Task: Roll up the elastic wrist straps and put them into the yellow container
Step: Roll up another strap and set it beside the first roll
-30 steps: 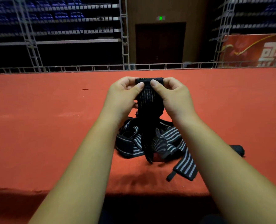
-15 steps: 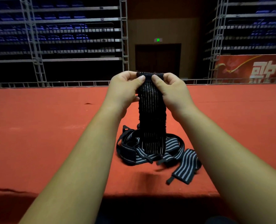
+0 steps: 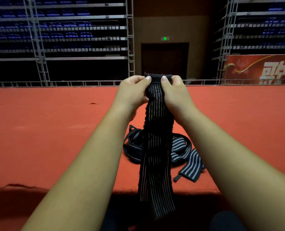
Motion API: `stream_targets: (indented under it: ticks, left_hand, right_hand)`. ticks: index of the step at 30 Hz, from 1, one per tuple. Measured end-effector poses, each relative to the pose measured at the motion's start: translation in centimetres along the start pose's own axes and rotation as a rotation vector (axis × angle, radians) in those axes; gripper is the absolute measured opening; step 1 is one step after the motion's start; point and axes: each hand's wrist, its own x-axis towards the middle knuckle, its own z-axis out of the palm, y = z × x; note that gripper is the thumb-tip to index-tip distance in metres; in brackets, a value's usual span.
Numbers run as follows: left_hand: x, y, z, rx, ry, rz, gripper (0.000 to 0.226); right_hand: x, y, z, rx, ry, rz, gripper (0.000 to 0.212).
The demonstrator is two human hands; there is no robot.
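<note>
Black elastic wrist strap with pale stripes [image 3: 156, 155]: soft, limp, light; hangs freely. Left hand [image 3: 131, 94] and right hand [image 3: 176, 94] fingers pinch its top end; best rolled from there.

The strap [image 3: 156, 147] has come clear of the pile [image 3: 176, 150] (it trailed there before), its tail now hanging past the tabletop [image 3: 55, 130] edge.

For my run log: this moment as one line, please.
held strap: hangs mostly unrolled | left hand: pinches its top | right hand: same | other straps: heaped on red surface | yellow container: unseen
</note>
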Motion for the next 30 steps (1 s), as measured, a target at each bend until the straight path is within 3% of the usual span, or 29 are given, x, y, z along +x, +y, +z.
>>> stream_targets:
  ticks: [10,15,19,24,28,30]
  left_hand:
    - [-1.8,-9.3,-0.7,0.356,-0.226,-0.261,0.03]
    - [-4.4,-15.4,-0.5,0.277,-0.368,-0.365,0.018]
    - [-5.5,-17.5,-0.4,0.143,-0.359,-0.431,0.01]
    - [-5.8,-17.9,-0.4,-0.015,-0.384,-0.539,0.023]
    - [-6.6,-18.4,-0.3,-0.033,-0.463,-0.786,0.026]
    - [-7.1,-19.3,-0.1,0.066,-0.499,-0.869,0.026]
  right_hand:
    - [-0.1,7.5,-0.2,0.02,0.281,-0.017,0.018]
    - [0.0,10.6,-0.2,0.015,0.365,0.033,0.019]
    - [0.1,12.2,-0.2,-0.006,0.36,0.068,0.015]
    - [0.3,13.9,-0.4,-0.017,0.314,0.11,0.016]
    - [-0.4,16.4,-0.7,-0.045,0.273,0.172,0.017]
    - [-1.0,18.3,-0.8,-0.059,0.237,0.223,0.017]
